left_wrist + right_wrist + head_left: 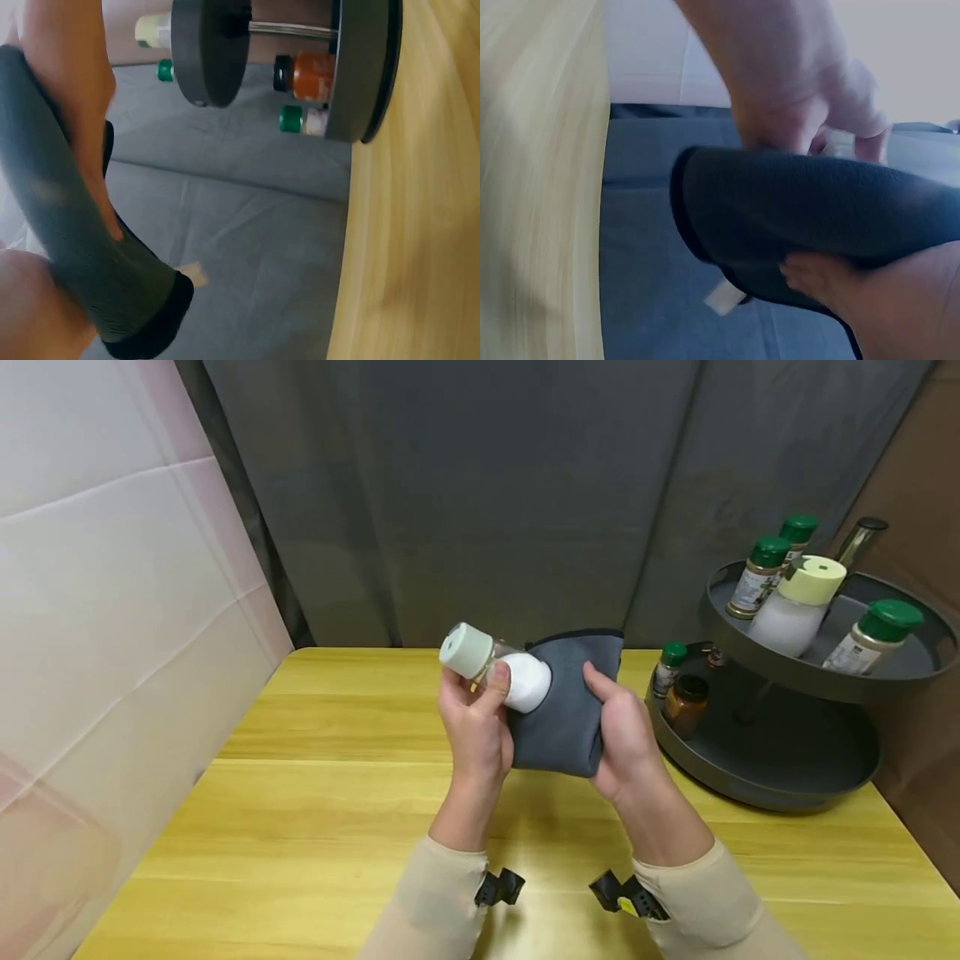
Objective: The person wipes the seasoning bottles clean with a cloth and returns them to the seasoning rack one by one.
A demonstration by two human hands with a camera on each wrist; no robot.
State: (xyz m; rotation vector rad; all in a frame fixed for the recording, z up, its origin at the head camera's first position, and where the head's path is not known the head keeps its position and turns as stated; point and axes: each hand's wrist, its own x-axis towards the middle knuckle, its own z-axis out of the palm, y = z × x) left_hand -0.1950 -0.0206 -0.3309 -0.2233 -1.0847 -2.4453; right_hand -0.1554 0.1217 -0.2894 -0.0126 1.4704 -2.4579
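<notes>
In the head view, my left hand (pixel 477 727) grips a clear seasoning jar (pixel 528 681) with a pale green lid and white contents. The jar is tilted, its lid toward the upper left. My right hand (pixel 628 739) holds a folded grey cloth (pixel 562 727) with black edging, thumb on top and fingers hidden behind it. The cloth lies against the jar's lower end, above the table. The left wrist view shows the cloth (pixel 97 240) edge-on between both hands. In the right wrist view, the cloth (pixel 795 210) hides most of the jar.
A dark two-tier round rack (pixel 765 777) stands on the wooden table (pixel 315 835) at the right. Its upper tier carries green-capped spice bottles and a yellow-lidded jar (pixel 798 602). An orange-brown jar (pixel 686 702) and a small green-capped bottle (pixel 668 668) stand below. A grey curtain (pixel 465 510) hangs behind.
</notes>
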